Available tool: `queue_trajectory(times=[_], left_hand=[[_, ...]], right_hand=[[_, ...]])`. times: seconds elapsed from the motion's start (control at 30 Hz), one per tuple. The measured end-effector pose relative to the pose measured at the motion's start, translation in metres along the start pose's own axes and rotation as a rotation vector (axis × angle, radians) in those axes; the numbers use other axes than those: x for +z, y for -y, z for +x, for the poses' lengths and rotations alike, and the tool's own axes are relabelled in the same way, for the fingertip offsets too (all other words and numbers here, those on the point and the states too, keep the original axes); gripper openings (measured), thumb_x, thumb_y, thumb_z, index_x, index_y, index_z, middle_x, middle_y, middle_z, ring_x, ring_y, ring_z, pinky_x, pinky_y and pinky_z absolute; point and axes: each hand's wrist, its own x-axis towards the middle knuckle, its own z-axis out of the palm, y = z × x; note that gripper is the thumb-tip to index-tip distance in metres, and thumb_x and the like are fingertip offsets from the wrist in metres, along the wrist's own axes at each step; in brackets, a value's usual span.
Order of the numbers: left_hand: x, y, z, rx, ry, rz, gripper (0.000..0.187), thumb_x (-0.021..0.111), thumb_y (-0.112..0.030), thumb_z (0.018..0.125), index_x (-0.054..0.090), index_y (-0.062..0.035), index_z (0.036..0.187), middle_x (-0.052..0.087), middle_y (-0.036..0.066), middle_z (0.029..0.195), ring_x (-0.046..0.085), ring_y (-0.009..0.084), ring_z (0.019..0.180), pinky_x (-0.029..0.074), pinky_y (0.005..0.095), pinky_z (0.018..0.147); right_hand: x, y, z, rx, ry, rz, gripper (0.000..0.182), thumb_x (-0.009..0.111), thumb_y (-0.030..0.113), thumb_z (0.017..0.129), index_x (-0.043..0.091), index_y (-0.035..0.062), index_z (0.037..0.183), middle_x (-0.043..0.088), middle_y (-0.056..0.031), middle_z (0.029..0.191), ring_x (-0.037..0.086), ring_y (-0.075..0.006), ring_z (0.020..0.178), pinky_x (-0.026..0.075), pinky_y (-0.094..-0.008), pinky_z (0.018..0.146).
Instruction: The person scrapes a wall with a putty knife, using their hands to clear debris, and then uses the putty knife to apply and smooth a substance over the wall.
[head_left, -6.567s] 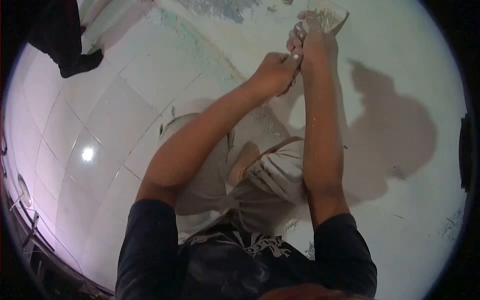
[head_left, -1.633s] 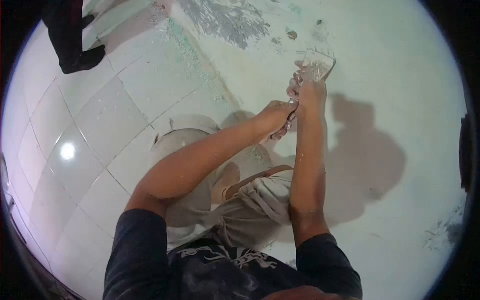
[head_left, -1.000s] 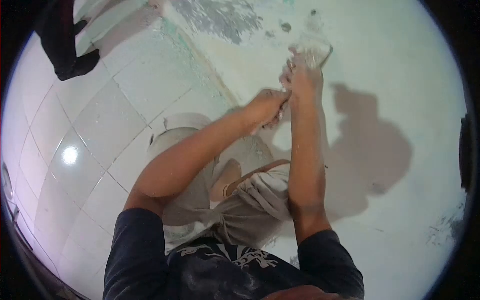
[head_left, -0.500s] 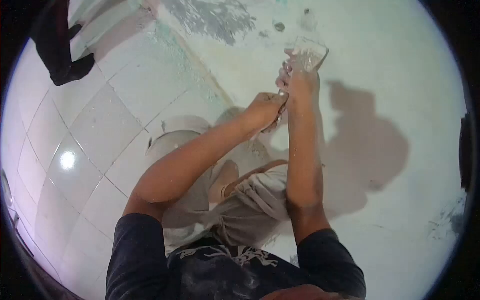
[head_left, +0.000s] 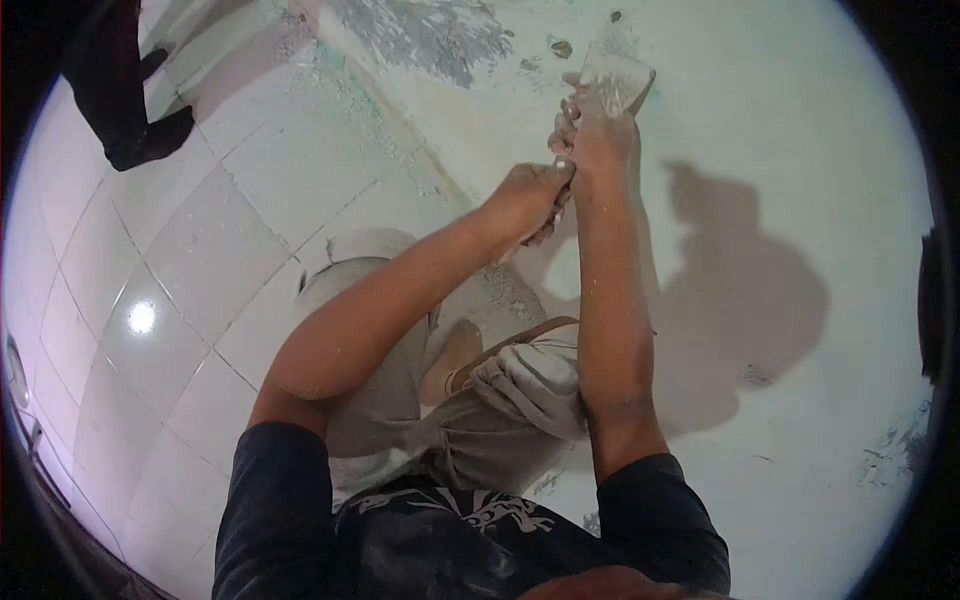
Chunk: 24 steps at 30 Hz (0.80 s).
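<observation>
A scraper with a broad flat blade lies against the pale wall surface at the upper right. My right hand is wrapped round it just below the blade. Right under that, my left hand is closed at the lower end of the scraper's handle, its thumb near my right wrist. Most of the handle is hidden by my fingers. Whitish dust coats the fingers of both hands.
Grey scraped patches and small dark holes mark the wall. Dusty crumbs lie along its foot on the tiled floor. Another person's dark-clad leg and foot stand at the upper left. My bent legs are below my arms.
Both hands and the scraper have moved slightly upward along the wall, and the blade sits higher. The other person's foot stays in nearly the same place.
</observation>
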Motion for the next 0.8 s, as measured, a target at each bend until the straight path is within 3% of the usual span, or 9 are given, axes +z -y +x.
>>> queue_trajectory(times=[0.03, 0.3, 0.57, 0.8], left_hand=[[0.007, -0.002, -0.009, -0.082, -0.039, 0.036, 0.044, 0.040, -0.042, 0.097, 0.043, -0.0110, 0.065, 0.042, 0.001, 0.055, 0.038, 0.0123, 0.042, 0.028, 0.0293, 0.040], [-0.002, -0.002, 0.000, -0.063, 0.019, -0.016, 0.042, 0.041, -0.041, 0.097, 0.039, -0.0122, 0.067, 0.039, -0.001, 0.056, 0.034, 0.0107, 0.044, 0.027, 0.0283, 0.042], [0.006, 0.046, 0.002, -0.170, 0.037, -0.146, 0.041, 0.041, -0.040, 0.097, 0.039, -0.0117, 0.068, 0.037, -0.002, 0.054, 0.031, 0.0107, 0.039, 0.024, 0.0287, 0.038], [0.001, 0.057, 0.008, -0.054, 0.068, -0.131, 0.043, 0.041, -0.043, 0.097, 0.042, -0.0104, 0.068, 0.038, -0.001, 0.054, 0.031, 0.0111, 0.039, 0.026, 0.0285, 0.038]], right_hand=[[-0.003, -0.001, -0.005, 0.042, -0.033, 0.015, 0.024, 0.053, 0.014, 0.089, 0.056, -0.0011, 0.107, 0.042, -0.0008, 0.069, 0.040, -0.0090, 0.052, 0.031, -0.0233, 0.042], [0.000, -0.005, 0.003, 0.020, -0.004, 0.044, 0.021, 0.051, 0.013, 0.089, 0.056, -0.0003, 0.105, 0.042, -0.0008, 0.068, 0.038, -0.0080, 0.050, 0.030, -0.0232, 0.040], [-0.028, -0.035, -0.016, 0.090, -0.001, -0.046, 0.024, 0.050, 0.014, 0.092, 0.054, -0.0027, 0.108, 0.045, -0.0016, 0.072, 0.038, -0.0079, 0.050, 0.033, -0.0239, 0.041], [-0.023, -0.030, -0.021, 0.046, -0.009, -0.063, 0.023, 0.049, 0.011, 0.091, 0.054, -0.0030, 0.109, 0.045, -0.0020, 0.072, 0.039, -0.0085, 0.050, 0.034, -0.0245, 0.041]])
